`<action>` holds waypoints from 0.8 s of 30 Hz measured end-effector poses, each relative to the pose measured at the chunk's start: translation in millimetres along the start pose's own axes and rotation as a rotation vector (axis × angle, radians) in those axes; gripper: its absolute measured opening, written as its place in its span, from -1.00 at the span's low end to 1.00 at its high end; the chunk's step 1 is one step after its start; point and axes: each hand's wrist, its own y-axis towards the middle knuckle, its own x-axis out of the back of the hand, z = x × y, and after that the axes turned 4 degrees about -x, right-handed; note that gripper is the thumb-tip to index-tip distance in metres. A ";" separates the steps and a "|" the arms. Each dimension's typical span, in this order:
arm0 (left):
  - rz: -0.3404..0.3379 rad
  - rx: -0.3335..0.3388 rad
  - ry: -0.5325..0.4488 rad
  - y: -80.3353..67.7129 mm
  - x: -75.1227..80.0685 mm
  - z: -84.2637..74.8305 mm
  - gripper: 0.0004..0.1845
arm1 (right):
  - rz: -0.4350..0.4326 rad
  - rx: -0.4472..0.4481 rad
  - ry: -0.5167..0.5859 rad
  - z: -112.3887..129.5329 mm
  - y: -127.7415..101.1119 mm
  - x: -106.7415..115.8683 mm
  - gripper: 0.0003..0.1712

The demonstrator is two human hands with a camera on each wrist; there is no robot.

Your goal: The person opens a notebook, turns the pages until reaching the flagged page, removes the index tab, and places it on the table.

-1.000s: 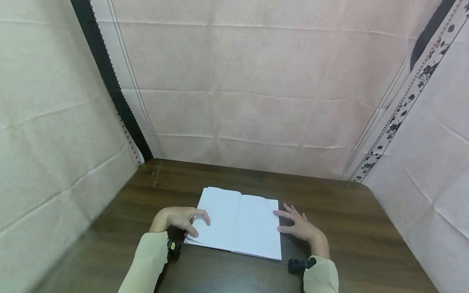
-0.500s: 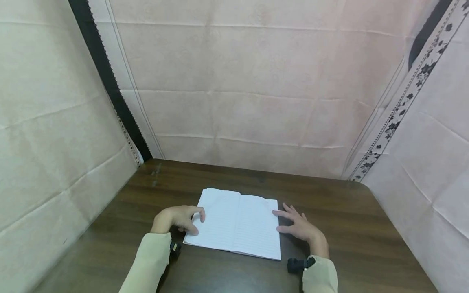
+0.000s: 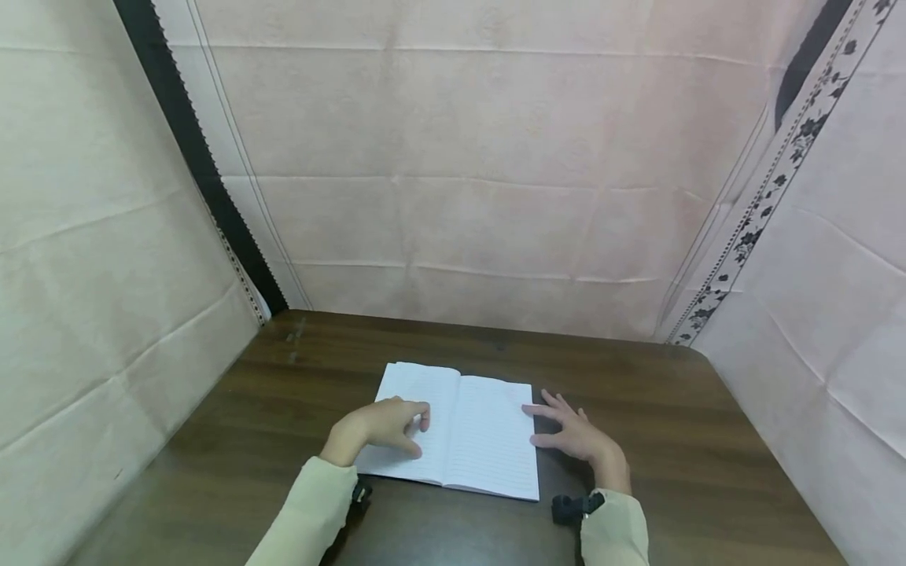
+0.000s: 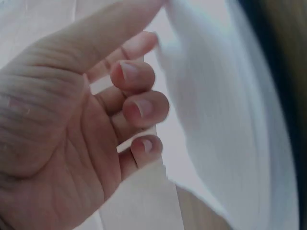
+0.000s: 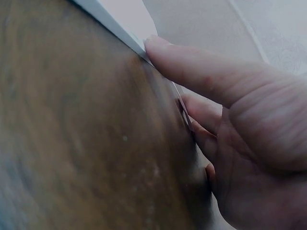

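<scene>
A notebook [image 3: 491, 440] with lined white pages lies spread on the brown table. Over its left page is my left hand [image 3: 382, 424], index finger bent down and a gap between it and the thumb. In the left wrist view, the thumb of the left hand [image 4: 72, 110] reaches the white paper [image 4: 216, 110] at the top, while the other fingers curve loosely beside its edge. My right hand [image 3: 576, 436] stays at the notebook's right edge with fingers spread. In the right wrist view, the right thumb [image 5: 192, 67] touches the notebook's corner [image 5: 124, 28].
The dark brown wooden table [image 3: 637, 377] extends around the notebook. Pale cloth hangs behind it [image 3: 460, 157] and on both sides. A small black device [image 3: 566, 509] is strapped at the right wrist, and another [image 3: 361, 494] at the left.
From the notebook's left edge, my left hand has moved right, over the left page. The right hand has kept its place at the right edge. The view has shifted slightly.
</scene>
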 end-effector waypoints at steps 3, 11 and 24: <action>-0.005 -0.072 0.025 6.8 -4.9 -11.5 -0.63 | 0.006 0.008 -0.001 0.6 -0.2 -1.0 -0.29; 0.009 -0.166 0.109 21.5 -24.1 -38.8 -0.51 | -0.003 0.021 -0.003 0.1 0.1 -1.8 -0.29; -0.038 -0.144 0.388 34.8 -47.1 -73.7 -0.32 | -0.025 0.014 -0.012 -0.2 -0.2 2.2 -0.29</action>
